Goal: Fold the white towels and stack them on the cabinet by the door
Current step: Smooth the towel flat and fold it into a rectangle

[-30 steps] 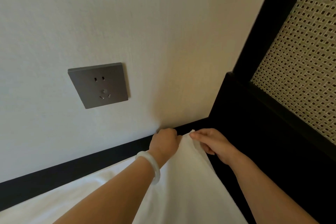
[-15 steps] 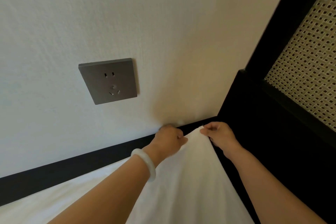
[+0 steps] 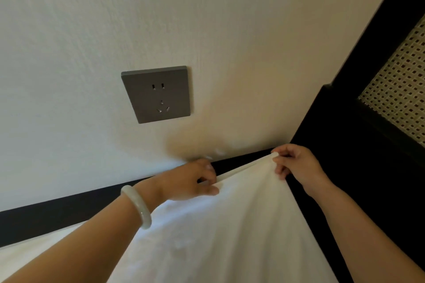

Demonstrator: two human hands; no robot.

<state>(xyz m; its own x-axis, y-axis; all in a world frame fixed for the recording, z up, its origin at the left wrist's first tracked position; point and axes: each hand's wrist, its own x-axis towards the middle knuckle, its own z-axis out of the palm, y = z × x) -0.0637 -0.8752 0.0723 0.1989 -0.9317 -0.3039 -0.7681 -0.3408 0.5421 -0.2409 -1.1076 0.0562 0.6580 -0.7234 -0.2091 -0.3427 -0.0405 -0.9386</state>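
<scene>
Towel (image 3: pixel 230 236): white cloth, it fills the lower middle of the view and runs out past the bottom edge; it rises in soft folds toward a peak at its far right corner.
Forearms: both are bare and reach in from the bottom edge, the left forearm (image 3: pixel 80 253) crossing over the cloth, the right forearm (image 3: pixel 368 232) along the cloth's right side.
Bracelet (image 3: pixel 138 207): pale, smooth ring round the left wrist, just behind the hand.
Left grip (image 3: pixel 190 181): clenched on the towel's far hem, fingers curled over the edge and the thumb lying on top of the cloth; the knuckles sit close to the wall.
Right grip (image 3: pixel 296 163): fingertips pinch the towel's far right corner and lift it into that peak; the other fingers are curled beneath.
Gap between grips: the far hem sags a little between the two hands.
Black surface (image 3: pixel 57 220): dark band under and beyond the towel, it meets the wall along a slanted line and shows again right of the cloth.
Socket plate (image 3: pixel 157 94): grey square on the wall, above the left hand and apart from it.
Wall (image 3: pixel 92 30): off-white, lightly textured.
Black frame (image 3: pixel 368 53): dark upright piece at the right.
Cane panel (image 3: pixel 400 89): pale woven mesh set inside the frame.
</scene>
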